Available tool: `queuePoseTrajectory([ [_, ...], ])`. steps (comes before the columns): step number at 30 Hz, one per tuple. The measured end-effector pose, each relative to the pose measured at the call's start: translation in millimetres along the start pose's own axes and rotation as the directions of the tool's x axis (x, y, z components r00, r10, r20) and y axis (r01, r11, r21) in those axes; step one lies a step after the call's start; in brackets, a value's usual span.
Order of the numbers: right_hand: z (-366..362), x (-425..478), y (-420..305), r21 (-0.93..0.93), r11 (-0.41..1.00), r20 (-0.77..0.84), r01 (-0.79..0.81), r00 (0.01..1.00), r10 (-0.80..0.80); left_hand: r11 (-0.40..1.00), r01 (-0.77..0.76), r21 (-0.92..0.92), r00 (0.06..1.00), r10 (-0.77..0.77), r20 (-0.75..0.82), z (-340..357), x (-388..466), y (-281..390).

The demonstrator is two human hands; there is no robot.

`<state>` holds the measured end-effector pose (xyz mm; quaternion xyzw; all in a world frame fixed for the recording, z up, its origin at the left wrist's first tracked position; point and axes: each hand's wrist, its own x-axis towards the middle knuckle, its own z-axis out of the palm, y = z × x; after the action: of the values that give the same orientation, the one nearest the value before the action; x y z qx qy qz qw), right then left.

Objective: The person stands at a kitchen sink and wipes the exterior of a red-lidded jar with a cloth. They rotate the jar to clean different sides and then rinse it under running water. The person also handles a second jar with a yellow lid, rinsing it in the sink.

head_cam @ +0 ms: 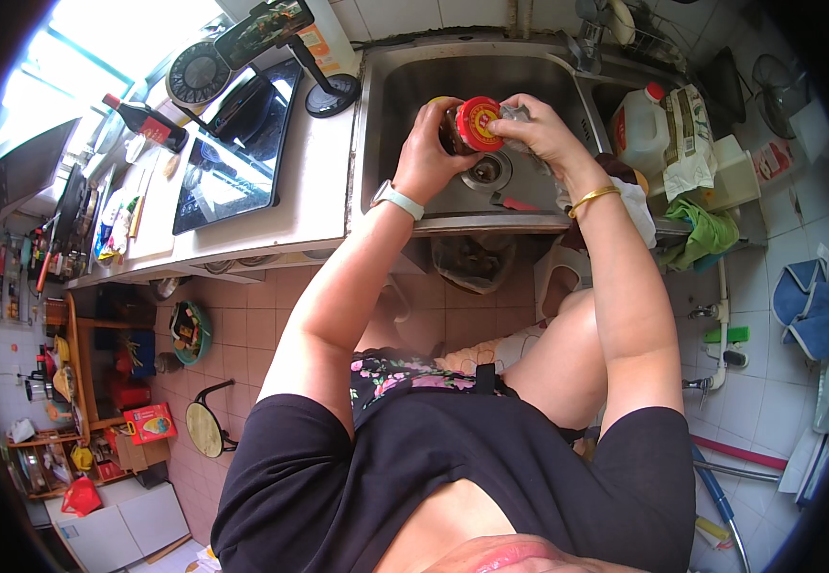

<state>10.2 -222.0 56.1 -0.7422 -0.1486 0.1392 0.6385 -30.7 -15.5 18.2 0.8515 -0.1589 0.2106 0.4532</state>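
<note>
Over the stainless steel sink (429, 183), my left hand (425, 157) grips a glass jar (450, 132) of dark contents, tilted so that its red and yellow lid (477, 123) faces me. My right hand (540, 136) holds a crumpled greyish cloth or wipe (518, 118), with its thumb against the edge of the lid. A bit of yellow shows behind the jar, too hidden to name. Below the hands are the sink drain (487, 172) and a small tool with a red handle (518, 205), perhaps a peeler or knife.
Left of the sink, a phone on a stand (332, 94) and a black induction cooktop (235, 172) occupy the counter. A white plastic jug (640, 129), a printed bag (688, 136) and a green cloth (701, 233) crowd the right side. Beneath the sink edge is a lined bin (473, 261).
</note>
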Motion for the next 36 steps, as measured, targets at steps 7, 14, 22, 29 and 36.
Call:
queuePoseTrajectory([
  [7,-1.9,8.3,14.8,0.024,0.998,0.002,0.053,0.999,-0.053,1.0,-0.012,-0.004,1.0,0.012,0.008,0.3,0.6,0.8],
  [14,0.6,7.4,14.1,0.008,0.999,-0.002,0.052,0.999,-0.052,1.0,-0.015,0.021,1.0,0.015,-0.003,1.5,0.2,-2.8],
  [22,5.4,-2.1,-0.7,-0.037,0.998,-0.027,0.047,0.998,-0.048,1.0,0.004,0.009,1.0,-0.004,0.007,0.9,-0.2,-1.3],
  [29,-2.1,9.4,18.9,-0.027,0.996,-0.014,0.086,0.996,-0.087,0.999,-0.044,0.027,0.999,0.044,-0.01,3.1,1.3,-4.3],
  [36,5.5,6.9,13.4,-0.058,0.996,-0.053,0.071,0.996,-0.074,0.999,-0.035,0.026,0.999,0.035,0.012,1.9,0.6,-3.7],
])
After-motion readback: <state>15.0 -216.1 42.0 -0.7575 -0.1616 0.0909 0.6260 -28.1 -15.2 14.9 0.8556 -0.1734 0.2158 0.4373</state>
